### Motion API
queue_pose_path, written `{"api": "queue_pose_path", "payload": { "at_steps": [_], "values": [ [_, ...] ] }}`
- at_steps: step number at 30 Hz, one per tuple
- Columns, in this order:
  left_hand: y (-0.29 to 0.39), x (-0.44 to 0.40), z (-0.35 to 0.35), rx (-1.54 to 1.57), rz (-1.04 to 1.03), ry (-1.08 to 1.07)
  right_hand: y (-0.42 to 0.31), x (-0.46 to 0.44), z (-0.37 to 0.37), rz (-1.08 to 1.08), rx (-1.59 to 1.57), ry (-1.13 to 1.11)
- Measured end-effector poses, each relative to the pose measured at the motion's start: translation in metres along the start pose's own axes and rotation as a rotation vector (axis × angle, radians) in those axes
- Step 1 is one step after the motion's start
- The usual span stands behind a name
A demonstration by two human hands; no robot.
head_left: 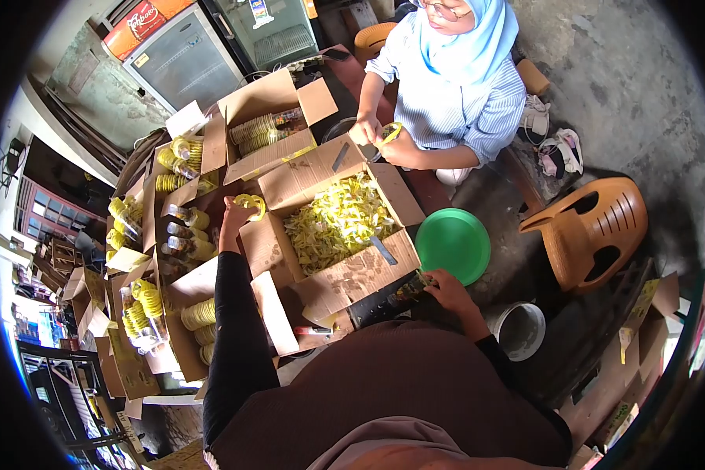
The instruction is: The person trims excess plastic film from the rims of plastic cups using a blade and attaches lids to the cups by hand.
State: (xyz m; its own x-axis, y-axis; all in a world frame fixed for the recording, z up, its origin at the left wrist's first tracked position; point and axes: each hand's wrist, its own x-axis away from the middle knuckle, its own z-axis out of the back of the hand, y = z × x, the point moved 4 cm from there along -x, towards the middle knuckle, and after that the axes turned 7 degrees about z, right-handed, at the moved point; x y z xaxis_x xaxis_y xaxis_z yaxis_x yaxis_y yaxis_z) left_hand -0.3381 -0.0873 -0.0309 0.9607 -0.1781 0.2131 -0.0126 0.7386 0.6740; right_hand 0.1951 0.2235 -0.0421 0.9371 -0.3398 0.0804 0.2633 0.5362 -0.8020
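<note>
The left hand [231, 213] grasps a yellow ring-shaped piece [258, 207] by its rim, just outside the left edge of the open scrap-filled cardboard carton [348, 287]. The right hand [450, 294] is at the end of a dark, patterned item [409, 290] near the carton's near right corner; whether its fingers are closed on it cannot be determined. Yellow and white scraps [341, 219] fill the carton, and a grey strip [383, 251] lies across its right near edge. A green round basin [453, 247] stands just beyond the right edge. Past the far right corner, a co-worker [454, 102] holds a yellow-rimmed piece [392, 131] in both hands. Left of the carton, further cartons hold yellow stacks [198, 315]; an orange-brown plastic chair [587, 235] lies well apart at right.
</note>
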Motion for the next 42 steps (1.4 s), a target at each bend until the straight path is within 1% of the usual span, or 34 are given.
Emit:
{"api": "queue_pose_path", "payload": {
  "at_steps": [2, 4, 5, 7, 8, 10, 11, 12, 14, 15, 16, 18, 20, 21, 22, 23, 24, 26, 27, 28, 30, 31, 32, 34, 35, 38, 40, 42],
  "values": [
    [-0.002, 0.001, -0.002, 0.042, -0.025, -0.028, 0.002, -0.001, 0.003, 0.005, -0.001, 0.003],
    [-0.002, 0.004, -0.001, 0.270, -0.023, -0.028, 0.004, -0.004, 0.003, 0.000, 0.009, -0.014],
    [-0.006, 0.003, -0.002, 0.270, -0.019, -0.026, 0.005, -0.005, 0.003, -0.006, 0.018, -0.031],
    [-0.008, -0.003, 0.002, 0.266, -0.078, 0.067, 0.005, -0.008, 0.004, 0.009, 0.001, -0.035],
    [-0.005, -0.002, 0.002, 0.267, -0.075, 0.070, 0.005, -0.010, 0.005, 0.021, -0.018, -0.035],
    [0.001, 0.001, 0.007, 0.203, -0.146, 0.111, 0.009, -0.013, 0.004, 0.029, -0.015, -0.041],
    [0.021, 0.020, 0.013, 0.030, -0.181, 0.219, 0.010, -0.014, 0.003, 0.035, -0.014, -0.043],
    [0.035, 0.035, 0.014, 0.032, -0.177, 0.221, 0.011, -0.017, 0.004, 0.037, -0.012, -0.047],
    [0.062, 0.069, 0.018, -0.160, -0.363, 0.357, 0.011, -0.019, 0.002, 0.065, 0.029, -0.079],
    [0.077, 0.087, 0.016, -0.075, -0.453, 0.344, 0.012, -0.021, 0.000, 0.066, 0.032, -0.091],
    [0.090, 0.107, 0.009, -0.096, -0.584, 0.334, 0.013, -0.023, -0.003, 0.093, 0.046, -0.100],
    [0.101, 0.134, -0.019, 0.397, -0.674, -0.042, 0.010, -0.031, -0.006, 0.134, 0.064, -0.125],
    [0.129, 0.189, -0.051, 1.167, -0.170, -0.523, 0.003, -0.039, -0.010, 0.161, -0.184, -0.091],
    [0.133, 0.208, -0.069, 1.094, -0.300, -0.517, -0.005, -0.044, -0.010, 0.167, -0.183, -0.104],
    [0.134, 0.226, -0.086, 1.016, -0.424, -0.511, -0.020, -0.049, -0.005, 0.224, -0.197, -0.082],
    [0.134, 0.244, -0.098, 0.728, -0.543, -0.326, -0.033, -0.055, -0.001, 0.282, -0.212, -0.060],
    [0.139, 0.261, -0.105, 0.433, -0.643, -0.143, -0.041, -0.060, -0.002, 0.284, -0.213, -0.072],
    [0.151, 0.289, -0.122, 0.085, -0.677, -0.108, -0.056, -0.067, 0.004, 0.390, -0.304, 0.077],
    [0.147, 0.300, -0.137, -0.005, -0.702, -0.040, -0.061, -0.071, 0.006, 0.397, -0.266, 0.123],
    [0.144, 0.311, -0.150, -0.013, -0.740, -0.008, -0.066, -0.074, 0.006, 0.398, -0.266, 0.106],
    [0.153, 0.329, -0.161, -0.043, -0.639, -0.109, -0.074, -0.076, 0.011, 0.391, -0.208, 0.161],
    [0.160, 0.339, -0.161, -0.035, -0.661, -0.124, -0.072, -0.078, 0.008, 0.355, -0.165, 0.148],
    [0.164, 0.346, -0.164, -0.031, -0.741, -0.074, -0.073, -0.078, 0.008, 0.360, -0.164, 0.126],
    [0.161, 0.354, -0.169, -0.066, -0.710, -0.091, -0.076, -0.077, 0.007, 0.342, 0.083, 0.080],
    [0.164, 0.356, -0.166, -0.084, -0.722, -0.093, -0.076, -0.077, 0.006, 0.367, 0.052, 0.130],
    [0.164, 0.362, -0.164, -0.080, -0.717, -0.071, -0.075, -0.080, 0.004, 0.448, 0.110, 0.113],
    [0.160, 0.366, -0.165, -0.119, -0.714, -0.043, -0.077, -0.084, 0.003, 0.441, 0.102, 0.064],
    [0.154, 0.370, -0.170, -0.108, -0.667, -0.089, -0.077, -0.085, -0.001, 0.517, 0.147, 0.007]
  ]
}}
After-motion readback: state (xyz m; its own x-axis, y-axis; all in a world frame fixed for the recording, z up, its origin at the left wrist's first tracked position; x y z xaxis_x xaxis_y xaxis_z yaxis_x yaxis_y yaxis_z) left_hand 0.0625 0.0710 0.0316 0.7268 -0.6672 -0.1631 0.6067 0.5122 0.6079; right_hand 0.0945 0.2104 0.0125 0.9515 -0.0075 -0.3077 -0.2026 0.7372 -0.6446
